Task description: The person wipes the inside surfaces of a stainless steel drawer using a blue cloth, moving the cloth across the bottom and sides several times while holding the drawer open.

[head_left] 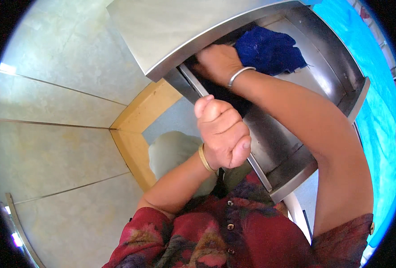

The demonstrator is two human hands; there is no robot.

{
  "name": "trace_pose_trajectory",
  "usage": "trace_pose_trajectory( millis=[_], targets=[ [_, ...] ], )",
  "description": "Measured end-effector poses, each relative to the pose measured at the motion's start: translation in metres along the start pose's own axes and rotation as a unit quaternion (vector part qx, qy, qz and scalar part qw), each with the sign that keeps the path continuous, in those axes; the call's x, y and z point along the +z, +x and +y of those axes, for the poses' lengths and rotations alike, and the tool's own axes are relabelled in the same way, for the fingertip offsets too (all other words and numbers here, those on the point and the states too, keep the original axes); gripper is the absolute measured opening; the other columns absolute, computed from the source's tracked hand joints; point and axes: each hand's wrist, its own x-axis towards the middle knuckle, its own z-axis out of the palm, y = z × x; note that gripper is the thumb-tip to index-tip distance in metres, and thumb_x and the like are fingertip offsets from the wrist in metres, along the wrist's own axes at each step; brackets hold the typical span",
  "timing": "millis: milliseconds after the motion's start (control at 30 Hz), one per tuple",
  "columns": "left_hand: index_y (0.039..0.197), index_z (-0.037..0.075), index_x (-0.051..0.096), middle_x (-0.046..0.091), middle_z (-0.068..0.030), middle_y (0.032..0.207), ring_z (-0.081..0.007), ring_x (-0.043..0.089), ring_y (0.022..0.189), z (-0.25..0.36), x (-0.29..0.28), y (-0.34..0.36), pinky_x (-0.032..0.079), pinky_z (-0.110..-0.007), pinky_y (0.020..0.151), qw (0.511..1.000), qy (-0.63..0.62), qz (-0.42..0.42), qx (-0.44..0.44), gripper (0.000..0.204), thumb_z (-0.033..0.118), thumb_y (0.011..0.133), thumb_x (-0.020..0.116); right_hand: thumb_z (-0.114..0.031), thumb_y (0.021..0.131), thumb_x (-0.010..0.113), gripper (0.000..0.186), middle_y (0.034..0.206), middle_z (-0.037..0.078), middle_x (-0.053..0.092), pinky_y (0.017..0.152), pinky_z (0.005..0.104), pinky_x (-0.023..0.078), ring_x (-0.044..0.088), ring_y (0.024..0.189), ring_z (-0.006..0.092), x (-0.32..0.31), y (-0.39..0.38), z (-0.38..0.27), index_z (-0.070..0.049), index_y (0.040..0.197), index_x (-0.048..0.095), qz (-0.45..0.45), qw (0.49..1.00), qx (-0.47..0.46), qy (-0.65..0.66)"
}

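Note:
A metal drawer (296, 129) is pulled out beneath a steel top. My left hand (225, 131), a gold-coloured bangle at its wrist, is closed in a fist around the drawer's near rim. Reaching across the drawer, my right hand (220, 62) is down in its far left corner, below the overhanging top. Its fingertips are lost in shadow, so what they touch is hidden. Just right of that hand lies a crumpled dark blue cloth (271, 49) with frayed edges. Something very dark, perhaps more cloth, sits under my right wrist.
The steel top (175, 31) overhangs the drawer's far side. Large marbled panels (59, 156) and a yellowish border (137, 120) are on the left. Bright blue sheeting (377, 120) hangs along the right. A white curved piece (296, 212) shows under the drawer's near corner.

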Motion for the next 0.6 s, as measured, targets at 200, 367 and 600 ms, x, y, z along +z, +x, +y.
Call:
trace_pose_trajectory(
  millis=[200, 367, 600],
  targets=[
    [0.056, 0.014, 0.050, 0.048, -0.0021, 0.063, -0.0210, 0.047, 0.066, 0.002, -0.001, 0.002, 0.027, -0.043, 0.084, 1.000, 0.005, -0.012, -0.001, 0.023, 0.029, 0.072, 0.046, -0.026, 0.077, 0.054, 0.025, 0.078, 0.019, 0.063, 0.071, 0.0438, 0.050, 0.062, 0.075, 0.0339, 0.007, -0.003, 0.064, -0.004, 0.073, 0.066, 0.120, 0.980, 0.159, 0.014],
    [0.056, 0.014, 0.050, 0.047, -0.0021, 0.062, -0.0211, 0.047, 0.067, 0.003, -0.002, -0.003, 0.027, -0.043, 0.083, 1.000, -0.002, 0.000, 0.003, 0.023, 0.029, 0.072, 0.046, -0.020, 0.073, 0.055, 0.019, 0.075, 0.020, 0.063, 0.069, 0.0437, 0.050, 0.062, 0.073, 0.0347, 0.021, 0.002, 0.019, -0.005, 0.069, 0.066, 0.096, 0.993, 0.075, 0.006],
    [0.056, 0.013, 0.050, 0.048, -0.0030, 0.063, -0.0221, 0.046, 0.067, 0.001, -0.004, 0.000, 0.028, -0.042, 0.082, 1.000, -0.005, 0.006, -0.005, 0.020, 0.026, 0.070, 0.047, -0.022, 0.074, 0.057, 0.019, 0.077, 0.019, 0.063, 0.068, 0.0456, 0.049, 0.062, 0.074, 0.0345, 0.013, 0.003, 0.013, -0.005, 0.074, 0.065, 0.075, 0.993, 0.088, 0.019]
  ],
)
